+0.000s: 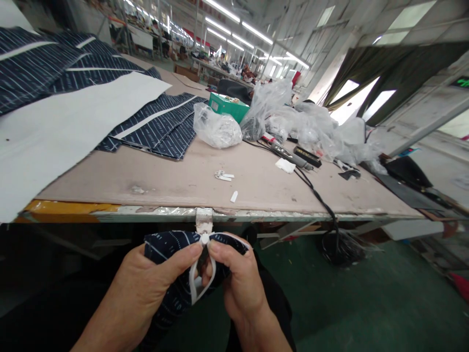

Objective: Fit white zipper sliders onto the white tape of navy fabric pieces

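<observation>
Both hands grip a navy fabric piece (166, 246) with pale stripes and printed letters, just below the table's front edge. A white zipper (194, 288) runs along it, its two tapes spread in a loop below a white zipper slider (205, 238). The slider sits against a small whitish bracket (204, 220) fixed at the table edge. My left hand (141, 281) is closed on the fabric left of the slider, thumb tip beside it. On the other side, my right hand (242, 274) pinches the fabric, its thumb also close to the slider. Some fingertips are hidden behind the cloth.
On the table (176, 181) lie small white pieces (224, 175), stacked navy striped fabric (157, 122), a large white sheet (73, 127), a green box (229, 106), clear plastic bags (218, 128) and a grey corded tool (289, 154). A black cable (318, 193) hangs over the front edge.
</observation>
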The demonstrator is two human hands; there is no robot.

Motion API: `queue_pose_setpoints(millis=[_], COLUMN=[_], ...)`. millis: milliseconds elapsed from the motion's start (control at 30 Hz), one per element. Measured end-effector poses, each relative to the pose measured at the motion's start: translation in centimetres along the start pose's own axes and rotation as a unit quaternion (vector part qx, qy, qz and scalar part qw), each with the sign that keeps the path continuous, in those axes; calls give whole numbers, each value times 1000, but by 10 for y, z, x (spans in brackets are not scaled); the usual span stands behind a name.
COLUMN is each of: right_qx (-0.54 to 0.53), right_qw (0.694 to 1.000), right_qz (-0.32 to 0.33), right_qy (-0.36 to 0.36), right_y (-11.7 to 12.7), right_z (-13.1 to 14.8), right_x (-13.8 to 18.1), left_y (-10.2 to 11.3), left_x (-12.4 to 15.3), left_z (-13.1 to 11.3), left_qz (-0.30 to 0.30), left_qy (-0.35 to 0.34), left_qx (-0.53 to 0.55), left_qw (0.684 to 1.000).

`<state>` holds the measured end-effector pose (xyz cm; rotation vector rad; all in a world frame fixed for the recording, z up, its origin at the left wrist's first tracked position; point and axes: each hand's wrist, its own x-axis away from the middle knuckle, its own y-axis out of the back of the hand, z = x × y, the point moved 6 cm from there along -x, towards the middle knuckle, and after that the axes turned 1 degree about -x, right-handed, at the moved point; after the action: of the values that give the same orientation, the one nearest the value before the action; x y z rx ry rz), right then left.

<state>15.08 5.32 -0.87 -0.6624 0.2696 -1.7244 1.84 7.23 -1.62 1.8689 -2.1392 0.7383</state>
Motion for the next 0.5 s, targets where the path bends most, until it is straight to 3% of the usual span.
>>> queue_pose_setpoints(millis=[300,500], right_qx=[11,11], right_qw=[1000,1000], right_qz=[13,-16], right_qy=[1,-7], right_y=[-2,3], right_z=[-1,-4], right_x=[2,1], left_y=[-10,-12], left_x=[8,6], left_z=[-3,-1], left_qz=[35,60], left_qy=[19,26], left_qx=[60,73], left_qw=[997,995])
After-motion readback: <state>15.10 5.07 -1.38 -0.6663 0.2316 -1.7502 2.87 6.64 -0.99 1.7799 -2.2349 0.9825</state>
